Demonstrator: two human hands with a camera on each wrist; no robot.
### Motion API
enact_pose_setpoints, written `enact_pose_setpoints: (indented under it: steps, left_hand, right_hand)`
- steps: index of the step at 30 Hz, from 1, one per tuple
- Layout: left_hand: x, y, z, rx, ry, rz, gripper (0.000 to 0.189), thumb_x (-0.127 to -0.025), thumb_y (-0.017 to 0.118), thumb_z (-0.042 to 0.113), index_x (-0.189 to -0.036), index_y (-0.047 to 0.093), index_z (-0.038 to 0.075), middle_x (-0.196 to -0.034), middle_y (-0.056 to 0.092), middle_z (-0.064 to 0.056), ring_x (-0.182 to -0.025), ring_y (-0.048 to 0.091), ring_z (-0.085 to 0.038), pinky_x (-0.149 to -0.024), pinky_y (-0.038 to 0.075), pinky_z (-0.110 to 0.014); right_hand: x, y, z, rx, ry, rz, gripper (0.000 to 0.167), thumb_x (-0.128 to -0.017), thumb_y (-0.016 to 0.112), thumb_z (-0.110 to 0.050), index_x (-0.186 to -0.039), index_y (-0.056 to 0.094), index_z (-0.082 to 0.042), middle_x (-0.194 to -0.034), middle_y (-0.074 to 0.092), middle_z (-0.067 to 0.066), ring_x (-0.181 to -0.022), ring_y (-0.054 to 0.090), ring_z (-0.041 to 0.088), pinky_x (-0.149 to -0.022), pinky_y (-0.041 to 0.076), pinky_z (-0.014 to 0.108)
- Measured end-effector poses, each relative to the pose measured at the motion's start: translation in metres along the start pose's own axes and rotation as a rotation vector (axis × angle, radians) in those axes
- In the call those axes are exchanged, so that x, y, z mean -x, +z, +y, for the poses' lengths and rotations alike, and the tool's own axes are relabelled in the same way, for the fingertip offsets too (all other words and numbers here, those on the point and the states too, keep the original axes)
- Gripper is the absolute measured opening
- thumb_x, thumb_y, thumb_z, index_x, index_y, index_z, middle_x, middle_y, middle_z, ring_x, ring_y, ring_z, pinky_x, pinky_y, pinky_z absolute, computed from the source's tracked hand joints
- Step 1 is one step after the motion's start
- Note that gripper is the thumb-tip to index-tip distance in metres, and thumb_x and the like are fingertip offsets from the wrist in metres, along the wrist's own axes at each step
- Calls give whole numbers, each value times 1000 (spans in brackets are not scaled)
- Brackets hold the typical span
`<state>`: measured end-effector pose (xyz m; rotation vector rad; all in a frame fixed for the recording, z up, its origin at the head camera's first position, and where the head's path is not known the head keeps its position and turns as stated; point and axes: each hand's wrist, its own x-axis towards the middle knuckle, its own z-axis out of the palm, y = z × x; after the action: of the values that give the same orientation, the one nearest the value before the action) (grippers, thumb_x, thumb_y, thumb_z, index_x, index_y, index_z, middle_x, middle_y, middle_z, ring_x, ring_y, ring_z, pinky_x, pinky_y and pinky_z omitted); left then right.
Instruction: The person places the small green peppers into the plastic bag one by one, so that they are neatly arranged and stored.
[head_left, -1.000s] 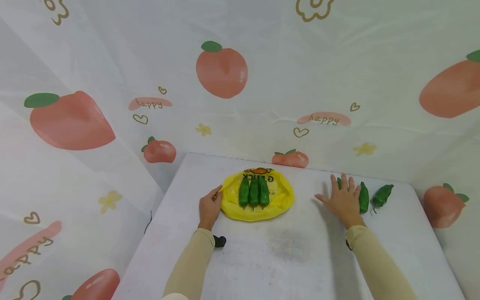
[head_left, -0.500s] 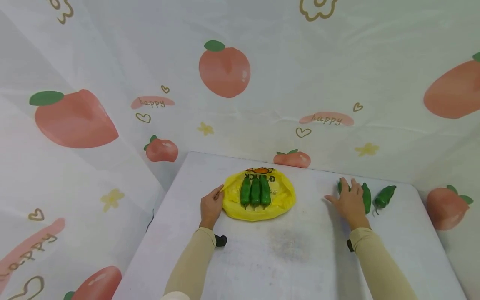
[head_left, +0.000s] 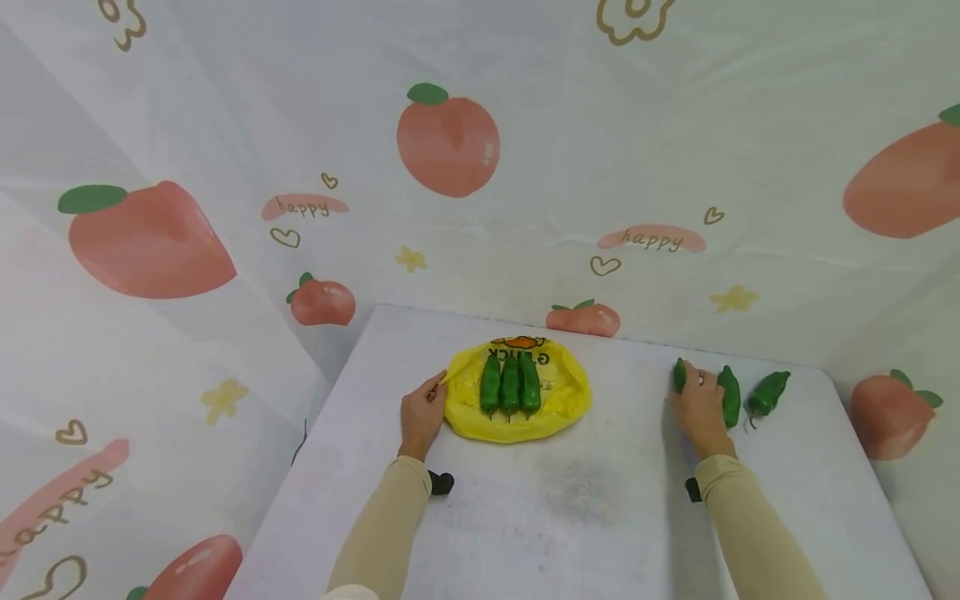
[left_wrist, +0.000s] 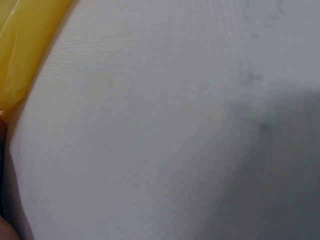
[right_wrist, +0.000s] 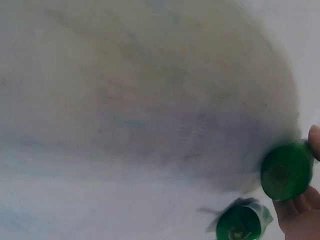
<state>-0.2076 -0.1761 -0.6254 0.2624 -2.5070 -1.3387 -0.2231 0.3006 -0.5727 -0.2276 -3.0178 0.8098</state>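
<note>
My left hand (head_left: 422, 417) pinches the left edge of a yellow plastic bag (head_left: 480, 429), which lies spread on the table; a strip of the bag (left_wrist: 22, 45) enters the left wrist view. Three green peppers (head_left: 511, 387) lie side by side on the bag. At the right, my right hand (head_left: 701, 412) grips another green pepper (head_left: 679, 377), mostly hidden by the hand. The right wrist view shows this held pepper (right_wrist: 286, 172) end-on, thumb on one side and fingers on the other. Just right of that hand lies one more green pepper (head_left: 730, 398), partly covered.
A further green pepper (head_left: 768, 393) lies slanted near the right edge of the white table (head_left: 525, 525). Behind the table hangs a white curtain (head_left: 525, 250) printed with peaches.
My right hand was spread over the peppers, then shifted a little right, and its fingers have closed round the leftmost one there. The left hand keeps its pinch on the bag.
</note>
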Motion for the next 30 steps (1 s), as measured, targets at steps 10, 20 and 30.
enact_pose_setpoints:
  steps: [10, 20, 30]
  left_hand:
    - [1, 1, -2, 10, 7, -2, 29, -102, 62, 27, -129, 73, 28, -88, 77, -3, -55, 44, -11, -57, 40, -22]
    - [1, -1, 0, 5, 23, -8, 30, -102, 62, 26, -129, 73, 27, -82, 75, -5, -52, 42, -11, -54, 38, -22]
    - [0, 1, -3, 0, 39, 0, 30, -102, 62, 27, -130, 72, 27, -89, 77, -5, -53, 43, -12, -55, 39, -23]
  right_hand:
    - [2, -5, -3, 33, 33, -51, 70, -100, 58, -11, -154, 21, 15, -140, 33, 52, -127, 33, 69, -108, 28, 72]
    - [4, 2, -9, 116, 51, -68, 72, -95, 68, -20, -150, 33, 12, -134, 46, 47, -124, 44, 60, -104, 33, 68]
    - [9, -1, -15, 71, 91, -119, 72, -96, 68, -26, -150, 35, 8, -138, 47, 44, -126, 46, 59, -105, 36, 68]
